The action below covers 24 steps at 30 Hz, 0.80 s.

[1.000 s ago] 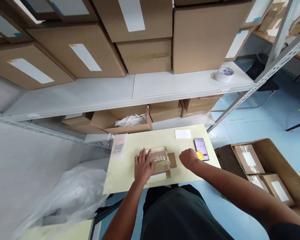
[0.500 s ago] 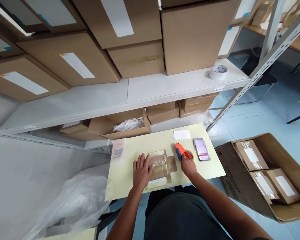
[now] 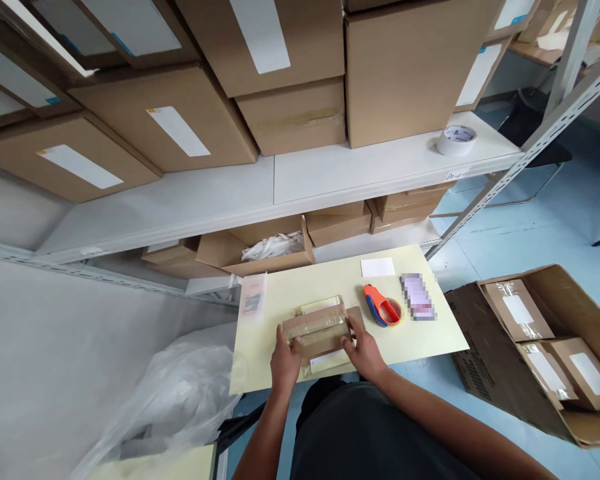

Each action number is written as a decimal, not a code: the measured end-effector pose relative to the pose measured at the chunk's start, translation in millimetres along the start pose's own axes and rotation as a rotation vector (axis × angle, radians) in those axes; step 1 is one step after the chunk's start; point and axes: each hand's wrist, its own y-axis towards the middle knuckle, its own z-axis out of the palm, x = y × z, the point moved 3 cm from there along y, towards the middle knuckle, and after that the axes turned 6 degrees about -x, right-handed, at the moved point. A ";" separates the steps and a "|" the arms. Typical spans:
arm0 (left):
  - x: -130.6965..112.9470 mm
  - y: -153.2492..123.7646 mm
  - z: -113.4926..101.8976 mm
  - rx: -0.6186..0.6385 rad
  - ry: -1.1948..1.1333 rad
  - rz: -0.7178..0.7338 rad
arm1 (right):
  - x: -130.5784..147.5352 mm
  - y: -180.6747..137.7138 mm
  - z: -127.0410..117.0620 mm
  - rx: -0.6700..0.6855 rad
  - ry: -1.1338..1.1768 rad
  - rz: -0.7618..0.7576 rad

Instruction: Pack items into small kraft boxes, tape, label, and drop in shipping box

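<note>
A small flat cardboard box (image 3: 323,328) with strips of clear tape lies between my hands at the table's front. My left hand (image 3: 285,360) grips its left end, thumb on top. At the right end my right hand (image 3: 364,350) holds it with thumb and fingers. Pale paper edges and another piece of brown card show from under the box. To the right lies an orange and blue tape dispenser (image 3: 383,307) with a roll of tape in it, touched by neither hand.
On the pale yellow table (image 3: 420,357) are a phone (image 3: 417,297), a white card (image 3: 377,267) and a plastic-covered slip (image 3: 253,295). A large carton (image 3: 505,373) with several taped boxes stands right. A shelf (image 3: 320,177) with boxes and a tape roll (image 3: 457,141) rises behind.
My right hand has let go of the tape dispenser and taken the box's right end. My left hand has moved from flat on top to gripping the left end.
</note>
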 end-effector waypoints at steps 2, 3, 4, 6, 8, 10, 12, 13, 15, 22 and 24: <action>3.8 -0.4 -4.5 0.013 -0.100 -0.029 | 2.9 10.5 0.4 -0.024 0.017 0.104; 4.8 -1.3 -9.0 0.008 -0.155 -0.031 | 6.2 15.8 -0.6 -0.037 0.027 0.159; 5.2 -2.7 -14.9 -0.006 -0.219 -0.019 | 10.7 20.5 -2.3 -0.052 0.044 0.211; 5.8 -7.5 -30.1 -0.053 -0.374 0.037 | 23.1 27.0 -8.0 -0.097 0.108 0.271; 8.4 -13.5 -44.8 -0.098 -0.529 0.107 | 36.1 28.2 -15.6 -0.147 0.185 0.252; 15.7 -18.4 -52.3 -0.126 -0.630 0.158 | 42.6 23.7 -21.1 -0.176 0.221 0.205; 28.8 -20.2 -47.5 -0.117 -0.665 0.167 | 36.9 14.7 -19.4 -0.161 0.212 0.212; 37.1 -19.8 -40.5 -0.091 -0.666 0.158 | 29.6 9.2 -15.4 -0.142 0.196 0.232; 55.5 -16.7 -20.4 -0.001 -0.638 0.115 | 9.8 -1.8 -3.4 -0.102 0.153 0.277; 86.5 18.8 9.5 0.133 -0.388 0.031 | -30.5 -10.9 23.7 -0.172 -0.003 0.341; 73.5 31.1 1.7 0.199 -0.354 0.104 | -25.3 -1.0 24.9 -0.167 -0.016 0.338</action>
